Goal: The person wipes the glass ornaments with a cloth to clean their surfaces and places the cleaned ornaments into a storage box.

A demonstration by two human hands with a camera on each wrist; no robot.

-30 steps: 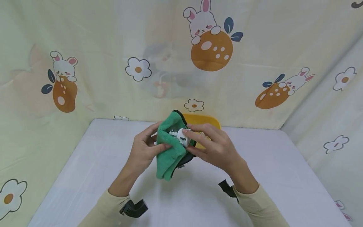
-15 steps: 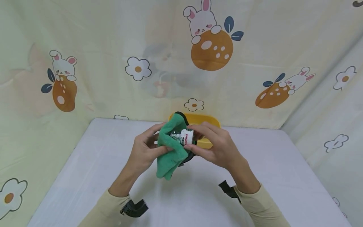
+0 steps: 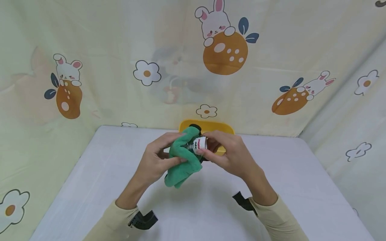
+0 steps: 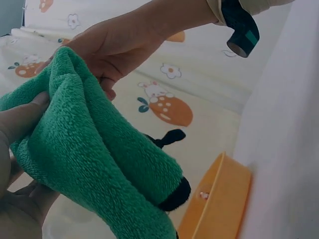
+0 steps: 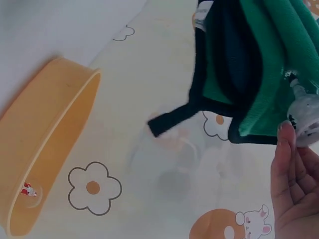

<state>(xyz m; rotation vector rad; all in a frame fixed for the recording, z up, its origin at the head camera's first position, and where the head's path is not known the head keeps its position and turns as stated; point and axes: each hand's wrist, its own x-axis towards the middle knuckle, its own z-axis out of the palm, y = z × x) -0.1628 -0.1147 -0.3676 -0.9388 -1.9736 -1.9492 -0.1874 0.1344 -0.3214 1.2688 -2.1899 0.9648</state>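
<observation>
A green plush cloth with black edging hangs folded above the table, gripped by my left hand between thumb and fingers. Inside its fold sits a small rounded ornament, white with red and dark lettering and a clear narrower part towards the cloth. My right hand pinches this ornament at its right end. In the right wrist view the ornament looks pale and bulbous, its thin neck pointing into the cloth. The left wrist view shows mostly the outer cloth, which hides the ornament.
Behind the hands, a yellow plastic bin stands at the table's back edge. Through the right wrist view, a clear round piece with a red-and-white figure shows inside it. A patterned curtain rises behind the white-covered table.
The right fingers have turned the ornament, bringing its lettering into view. The left hand has moved slightly right and wrapped the cloth more closely around the ornament.
</observation>
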